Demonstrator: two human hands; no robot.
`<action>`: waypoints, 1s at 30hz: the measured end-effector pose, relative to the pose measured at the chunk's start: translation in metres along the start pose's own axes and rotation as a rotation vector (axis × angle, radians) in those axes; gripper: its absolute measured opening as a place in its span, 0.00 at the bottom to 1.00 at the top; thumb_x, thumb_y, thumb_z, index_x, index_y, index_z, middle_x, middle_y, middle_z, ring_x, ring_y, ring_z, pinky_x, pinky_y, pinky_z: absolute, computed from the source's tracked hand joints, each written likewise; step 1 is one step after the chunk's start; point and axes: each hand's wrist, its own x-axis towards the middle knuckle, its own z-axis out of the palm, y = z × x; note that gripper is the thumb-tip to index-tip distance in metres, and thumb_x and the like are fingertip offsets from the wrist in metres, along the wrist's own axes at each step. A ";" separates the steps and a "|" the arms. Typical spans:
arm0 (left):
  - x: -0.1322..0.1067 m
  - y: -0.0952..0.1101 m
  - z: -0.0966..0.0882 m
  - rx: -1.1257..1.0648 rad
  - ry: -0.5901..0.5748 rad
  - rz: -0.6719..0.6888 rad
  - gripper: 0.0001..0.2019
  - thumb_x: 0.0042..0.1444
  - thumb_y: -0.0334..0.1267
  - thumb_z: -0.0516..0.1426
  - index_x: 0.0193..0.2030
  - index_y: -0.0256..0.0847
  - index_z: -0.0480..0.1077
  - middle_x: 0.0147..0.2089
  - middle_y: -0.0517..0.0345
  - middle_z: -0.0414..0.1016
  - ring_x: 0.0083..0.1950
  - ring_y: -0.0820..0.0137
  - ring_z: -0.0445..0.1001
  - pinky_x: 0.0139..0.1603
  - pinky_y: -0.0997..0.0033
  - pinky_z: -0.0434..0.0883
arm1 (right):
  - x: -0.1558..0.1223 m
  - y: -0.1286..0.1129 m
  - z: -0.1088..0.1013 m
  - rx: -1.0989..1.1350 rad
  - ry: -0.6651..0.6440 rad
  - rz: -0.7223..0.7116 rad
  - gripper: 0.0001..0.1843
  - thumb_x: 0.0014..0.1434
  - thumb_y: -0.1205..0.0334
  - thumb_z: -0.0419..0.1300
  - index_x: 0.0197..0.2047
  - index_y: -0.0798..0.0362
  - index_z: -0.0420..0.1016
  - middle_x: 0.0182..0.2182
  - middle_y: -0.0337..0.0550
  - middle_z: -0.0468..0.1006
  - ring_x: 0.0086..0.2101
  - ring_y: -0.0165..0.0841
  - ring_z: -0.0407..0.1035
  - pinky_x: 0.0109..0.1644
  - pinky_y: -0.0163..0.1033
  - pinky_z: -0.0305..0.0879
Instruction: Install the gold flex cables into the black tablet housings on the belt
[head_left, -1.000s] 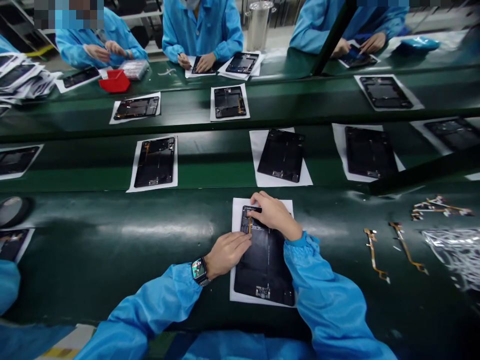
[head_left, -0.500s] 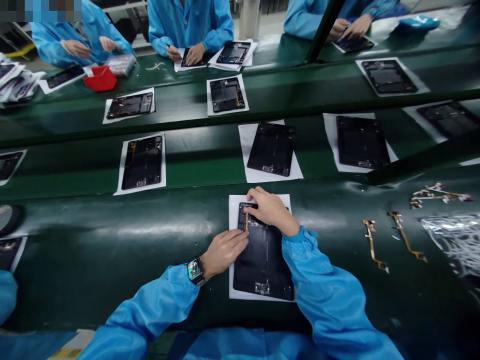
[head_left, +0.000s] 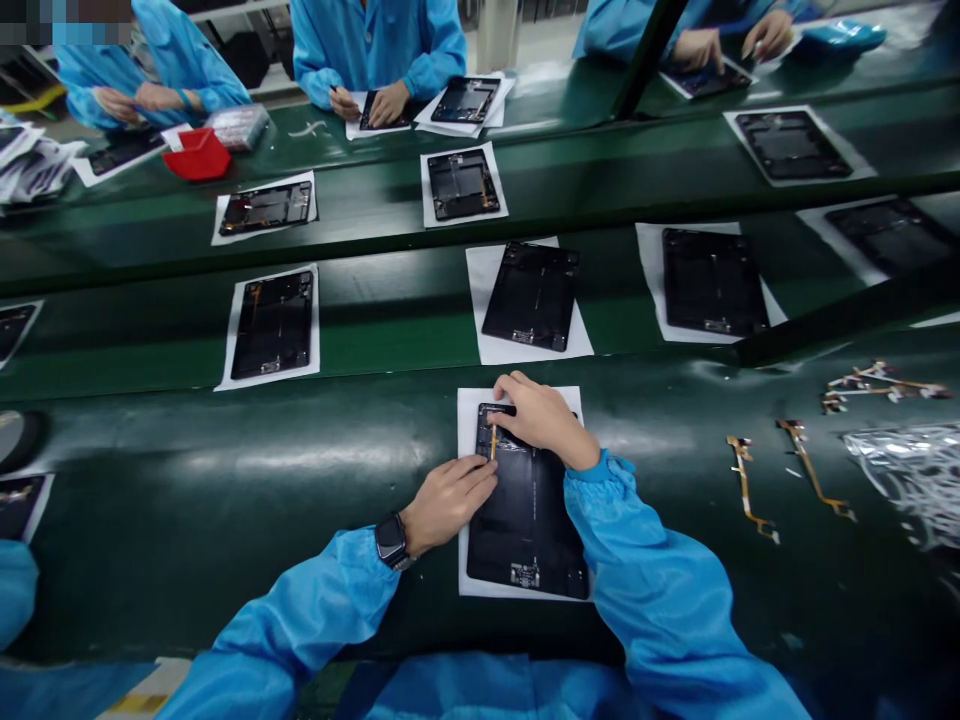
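A black tablet back housing lies on a white sheet on the dark green bench before me. A thin orange flex cable runs down its upper left part. My right hand rests on the housing's top edge, fingers curled and pressing at the cable's upper end. My left hand lies at the housing's left edge, fingers together, fingertips touching just below the cable. A smartwatch sits on my left wrist.
Loose orange flex cables and a crumpled plastic bag lie to the right. More housings on white sheets sit on the green conveyor beyond. Other people in blue coats work at the far side, near a red tray.
Both hands have stayed on the housing with barely any shift. The housings on the conveyor have drifted to the left. My view has tilted slightly.
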 end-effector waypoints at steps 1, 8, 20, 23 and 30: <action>0.000 0.000 0.000 0.000 -0.003 -0.001 0.09 0.67 0.28 0.50 0.46 0.33 0.71 0.51 0.50 0.77 0.54 0.63 0.74 0.46 0.64 0.77 | 0.000 0.000 0.000 -0.001 0.002 -0.001 0.14 0.57 0.55 0.65 0.41 0.49 0.65 0.37 0.36 0.70 0.31 0.31 0.68 0.30 0.36 0.48; -0.001 0.000 0.001 0.012 -0.008 -0.002 0.09 0.67 0.28 0.50 0.45 0.33 0.72 0.52 0.50 0.77 0.54 0.63 0.74 0.46 0.65 0.76 | 0.000 0.000 0.000 -0.005 -0.002 0.002 0.14 0.57 0.55 0.65 0.42 0.49 0.65 0.38 0.36 0.70 0.31 0.31 0.68 0.31 0.36 0.49; 0.003 -0.003 -0.008 -0.106 -0.074 -0.055 0.14 0.67 0.40 0.53 0.53 0.34 0.69 0.55 0.47 0.74 0.58 0.62 0.71 0.56 0.61 0.74 | -0.015 -0.007 -0.024 0.164 -0.004 -0.061 0.13 0.65 0.72 0.47 0.45 0.54 0.71 0.41 0.46 0.72 0.38 0.33 0.70 0.43 0.36 0.61; 0.003 -0.006 -0.011 -0.098 -0.111 -0.056 0.14 0.66 0.38 0.53 0.55 0.35 0.67 0.62 0.46 0.68 0.64 0.60 0.66 0.61 0.58 0.70 | -0.032 -0.013 -0.039 0.246 -0.029 -0.075 0.16 0.63 0.75 0.47 0.45 0.54 0.73 0.41 0.46 0.76 0.41 0.33 0.71 0.45 0.35 0.62; 0.000 0.000 -0.014 -0.044 -0.218 -0.025 0.15 0.64 0.35 0.53 0.55 0.32 0.67 0.63 0.42 0.65 0.69 0.55 0.58 0.66 0.55 0.66 | -0.088 -0.029 -0.043 0.207 0.022 0.111 0.05 0.64 0.59 0.56 0.38 0.50 0.72 0.26 0.37 0.77 0.29 0.35 0.72 0.34 0.36 0.60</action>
